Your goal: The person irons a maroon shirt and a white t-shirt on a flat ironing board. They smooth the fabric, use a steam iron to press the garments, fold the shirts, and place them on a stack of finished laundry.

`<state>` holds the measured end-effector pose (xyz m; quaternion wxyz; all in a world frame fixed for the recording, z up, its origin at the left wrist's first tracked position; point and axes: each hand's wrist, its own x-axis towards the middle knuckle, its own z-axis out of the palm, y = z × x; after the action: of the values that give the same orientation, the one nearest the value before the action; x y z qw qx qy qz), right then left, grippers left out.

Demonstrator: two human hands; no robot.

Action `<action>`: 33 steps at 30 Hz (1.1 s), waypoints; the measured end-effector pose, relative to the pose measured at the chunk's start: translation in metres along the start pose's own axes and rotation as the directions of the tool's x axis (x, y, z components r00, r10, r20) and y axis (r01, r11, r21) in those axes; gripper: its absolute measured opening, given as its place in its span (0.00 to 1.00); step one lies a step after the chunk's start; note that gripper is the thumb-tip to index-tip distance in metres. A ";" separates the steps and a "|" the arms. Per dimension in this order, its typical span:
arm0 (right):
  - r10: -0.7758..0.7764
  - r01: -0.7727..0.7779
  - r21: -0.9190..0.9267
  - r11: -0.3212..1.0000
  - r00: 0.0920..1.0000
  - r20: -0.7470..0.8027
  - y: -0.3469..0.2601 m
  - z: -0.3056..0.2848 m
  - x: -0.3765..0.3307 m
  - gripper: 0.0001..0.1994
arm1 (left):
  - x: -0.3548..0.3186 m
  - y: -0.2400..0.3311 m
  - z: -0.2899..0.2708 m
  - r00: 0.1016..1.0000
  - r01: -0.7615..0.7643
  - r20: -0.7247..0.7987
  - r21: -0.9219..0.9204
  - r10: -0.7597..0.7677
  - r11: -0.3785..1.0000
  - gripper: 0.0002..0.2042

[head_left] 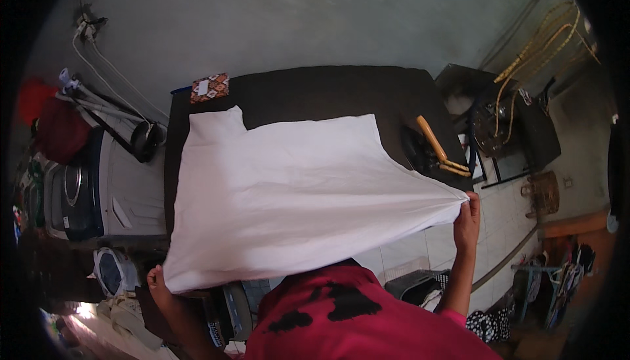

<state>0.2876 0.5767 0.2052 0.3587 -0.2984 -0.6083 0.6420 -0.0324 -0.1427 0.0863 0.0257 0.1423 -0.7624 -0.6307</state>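
A white T-shirt (282, 176) lies spread over a dark-covered table (315, 91). One short sleeve shows at its far left. My left hand (157, 283) pinches the near left corner of the cloth, just past the table's edge. At the right, my right hand (467, 214) is closed on the other corner and draws the fabric taut, with creases fanning from the fingers. The near edge of the shirt hangs between both hands in front of my body. Just beyond my right hand, a black iron (420, 147) with a wooden-coloured handle rests on the table.
A patterned booklet or box (210, 88) lies at the table's far left corner. A washing machine (131, 183) stands close on the left. Yellowish cord (535, 58) hangs at the right. A dark basket (417, 284) is on the tiled floor near my right arm.
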 end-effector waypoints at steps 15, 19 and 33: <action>0.201 -0.236 0.114 0.965 0.945 0.259 -0.035 0.088 0.212 0.14 | 0.150 0.166 0.104 0.920 -0.003 0.381 -0.222 0.090 0.975 0.21; -0.055 0.043 0.064 0.997 0.979 0.195 -0.127 0.139 0.303 0.14 | 0.222 0.308 0.179 0.914 -0.161 0.296 -0.365 0.278 0.917 0.19; -0.482 0.488 -0.190 0.852 0.872 0.082 -0.188 0.118 0.272 0.13 | 0.193 0.422 0.149 0.764 -0.189 0.617 -0.067 0.189 0.980 0.11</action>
<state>0.0557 0.7341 0.4162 0.4665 -0.1605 -0.7323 0.4694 -0.3279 0.0206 0.4380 -0.1627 -0.1503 -0.7386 -0.6367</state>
